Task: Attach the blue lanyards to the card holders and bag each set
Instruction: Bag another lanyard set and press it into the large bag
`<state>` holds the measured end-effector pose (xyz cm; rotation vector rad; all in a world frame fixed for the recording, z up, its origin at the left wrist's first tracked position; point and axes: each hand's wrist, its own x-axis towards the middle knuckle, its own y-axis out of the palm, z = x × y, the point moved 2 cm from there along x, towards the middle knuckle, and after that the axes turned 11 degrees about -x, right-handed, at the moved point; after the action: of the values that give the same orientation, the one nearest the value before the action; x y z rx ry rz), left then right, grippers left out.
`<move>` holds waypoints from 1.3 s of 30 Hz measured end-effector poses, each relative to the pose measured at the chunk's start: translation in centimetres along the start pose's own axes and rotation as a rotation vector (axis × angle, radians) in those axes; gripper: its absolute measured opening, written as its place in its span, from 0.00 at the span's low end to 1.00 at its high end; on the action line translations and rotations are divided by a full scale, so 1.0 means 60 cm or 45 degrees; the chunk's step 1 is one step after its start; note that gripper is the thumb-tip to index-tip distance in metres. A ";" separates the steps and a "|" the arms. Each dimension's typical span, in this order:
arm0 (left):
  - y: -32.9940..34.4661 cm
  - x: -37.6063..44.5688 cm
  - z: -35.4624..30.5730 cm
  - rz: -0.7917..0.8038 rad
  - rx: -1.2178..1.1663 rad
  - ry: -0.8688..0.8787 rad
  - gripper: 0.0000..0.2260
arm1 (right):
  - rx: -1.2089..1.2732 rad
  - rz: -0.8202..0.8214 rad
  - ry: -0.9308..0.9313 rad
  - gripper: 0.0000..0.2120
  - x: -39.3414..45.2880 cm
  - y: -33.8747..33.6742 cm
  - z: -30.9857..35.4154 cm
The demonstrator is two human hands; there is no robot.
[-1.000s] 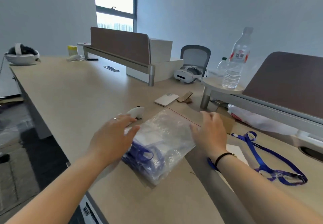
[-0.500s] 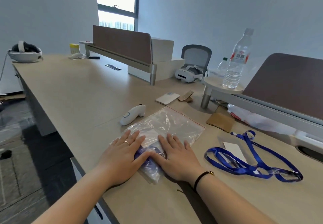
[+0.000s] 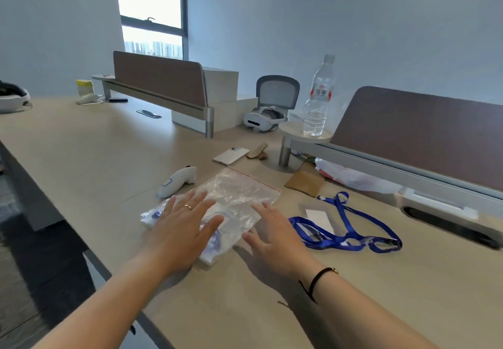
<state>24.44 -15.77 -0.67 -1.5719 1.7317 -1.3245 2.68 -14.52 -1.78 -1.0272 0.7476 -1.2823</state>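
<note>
A clear zip bag (image 3: 234, 196) with a red seal strip lies flat on the desk, holding a blue lanyard and a card holder. My left hand (image 3: 182, 228) lies flat on the bag's near left part, fingers spread, a ring on one finger. My right hand (image 3: 272, 235) hovers with fingers apart at the bag's near right edge, holding nothing. To the right on the desk lies a loose blue lanyard (image 3: 351, 237), tangled over a clear card holder (image 3: 319, 219) with a white insert.
A white controller (image 3: 177, 181) sits just left of the bag. Behind are a white phone (image 3: 230, 155), cardboard pieces (image 3: 304, 183), a white plastic bag (image 3: 351, 178), a water bottle (image 3: 318, 98), a VR headset (image 3: 262, 119) and brown desk dividers (image 3: 424, 133). The desk edge runs near left.
Both hands pressed down on the bag's near end, then slid apart and forward across it. The bag lies flatter and more spread out than a second ago.
</note>
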 end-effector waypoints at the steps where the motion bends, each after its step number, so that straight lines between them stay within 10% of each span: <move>1: 0.010 -0.002 -0.027 0.011 -0.042 0.045 0.32 | -0.084 -0.045 0.033 0.35 -0.019 -0.015 -0.024; 15: 0.225 0.033 -0.352 0.319 -0.187 0.294 0.26 | -0.407 -0.135 0.388 0.34 -0.168 -0.091 -0.285; 39: 0.238 0.048 -0.337 0.068 -0.343 0.298 0.16 | -0.442 -0.601 0.173 0.09 -0.171 -0.102 -0.280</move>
<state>-0.18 -13.04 -3.36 -1.5461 2.1573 -1.3377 -16.61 -7.52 -3.68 -1.4683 0.8835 -1.6751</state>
